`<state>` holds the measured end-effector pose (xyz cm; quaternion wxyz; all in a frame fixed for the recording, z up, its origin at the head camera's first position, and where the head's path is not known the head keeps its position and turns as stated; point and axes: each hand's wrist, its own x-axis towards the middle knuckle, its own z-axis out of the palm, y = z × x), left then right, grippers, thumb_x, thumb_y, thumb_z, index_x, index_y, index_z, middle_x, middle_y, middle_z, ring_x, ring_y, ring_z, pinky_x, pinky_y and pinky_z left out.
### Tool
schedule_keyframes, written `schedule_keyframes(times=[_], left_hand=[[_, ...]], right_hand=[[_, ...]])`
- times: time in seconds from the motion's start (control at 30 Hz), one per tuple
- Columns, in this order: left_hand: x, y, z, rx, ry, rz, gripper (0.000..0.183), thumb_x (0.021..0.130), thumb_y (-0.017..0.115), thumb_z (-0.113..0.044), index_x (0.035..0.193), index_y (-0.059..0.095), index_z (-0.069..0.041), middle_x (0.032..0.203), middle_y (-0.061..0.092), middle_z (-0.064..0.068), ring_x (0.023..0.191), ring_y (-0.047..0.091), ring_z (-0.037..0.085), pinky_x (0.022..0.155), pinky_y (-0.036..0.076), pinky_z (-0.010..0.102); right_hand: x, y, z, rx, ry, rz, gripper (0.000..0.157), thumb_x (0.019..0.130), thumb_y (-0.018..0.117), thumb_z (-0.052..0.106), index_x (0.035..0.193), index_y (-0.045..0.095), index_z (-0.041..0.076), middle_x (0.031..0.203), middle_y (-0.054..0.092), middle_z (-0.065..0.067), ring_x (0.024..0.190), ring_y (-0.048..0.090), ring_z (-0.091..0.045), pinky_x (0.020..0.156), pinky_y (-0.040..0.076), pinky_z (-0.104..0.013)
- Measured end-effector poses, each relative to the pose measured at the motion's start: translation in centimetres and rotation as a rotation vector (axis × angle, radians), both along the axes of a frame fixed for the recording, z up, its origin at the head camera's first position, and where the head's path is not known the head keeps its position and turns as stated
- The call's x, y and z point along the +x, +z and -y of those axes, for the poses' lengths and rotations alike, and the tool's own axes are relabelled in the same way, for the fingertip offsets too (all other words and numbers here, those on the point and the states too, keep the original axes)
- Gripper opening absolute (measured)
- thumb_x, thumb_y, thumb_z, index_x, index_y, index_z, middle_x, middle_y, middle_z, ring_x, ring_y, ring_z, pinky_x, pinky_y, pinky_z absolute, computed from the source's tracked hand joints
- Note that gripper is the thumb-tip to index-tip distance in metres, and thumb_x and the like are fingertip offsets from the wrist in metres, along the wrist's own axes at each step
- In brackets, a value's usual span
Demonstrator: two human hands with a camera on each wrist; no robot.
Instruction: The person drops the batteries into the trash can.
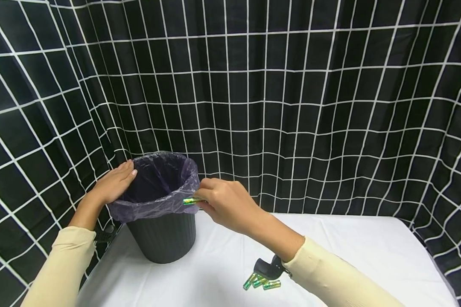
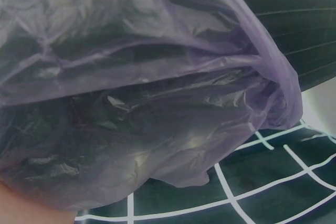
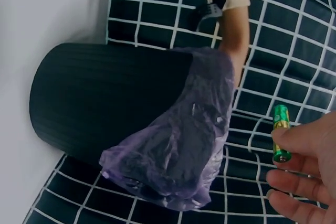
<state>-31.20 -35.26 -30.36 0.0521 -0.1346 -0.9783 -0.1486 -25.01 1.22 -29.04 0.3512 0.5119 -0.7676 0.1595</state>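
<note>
At centre, the right hand (image 1: 226, 201) pinches a green battery (image 1: 191, 201); centre-left, the straight-fingered left hand (image 1: 115, 183) should press the bin liner (image 1: 153, 209) steady.

My white table, walled in by gridded black cloth.
I see the cloth (image 1: 253, 115) fill the upper frame and run down both sides, its white lines rippling over loose folds; below, my table (image 1: 369, 243) spreads brightly lit across the lower middle, its far corner rounded at lower right.
</note>
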Motion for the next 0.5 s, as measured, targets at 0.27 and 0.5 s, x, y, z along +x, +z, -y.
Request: schedule_keyframes(times=[0.27,0.5], left_hand=[[0.0,0.2,0.3,0.001,-0.001,0.008,0.068,0.113,0.019,-0.038,0.153,0.017,0.017,0.161,0.013,0.035,0.151,0.009,0.050,0.122,0.011,0.060],[0.0,0.2,0.2,-0.001,0.002,0.019,0.068,0.113,0.019,-0.038,0.153,0.017,0.016,0.162,0.012,0.034,0.151,0.009,0.049,0.122,0.011,0.060]], right_hand=[[-1.1,0.3,1.4,-0.018,0.001,0.022,0.015,0.085,0.081,0.004,0.098,0.080,0.011,0.090,0.070,0.004,0.078,0.068,-0.009,0.058,0.052,-0.021],[-2.0,0.7,2.8,0.010,-0.024,0.048,0.012,0.087,0.079,0.005,0.097,0.080,0.012,0.089,0.070,0.003,0.071,0.062,-0.008,0.052,0.046,-0.020]])
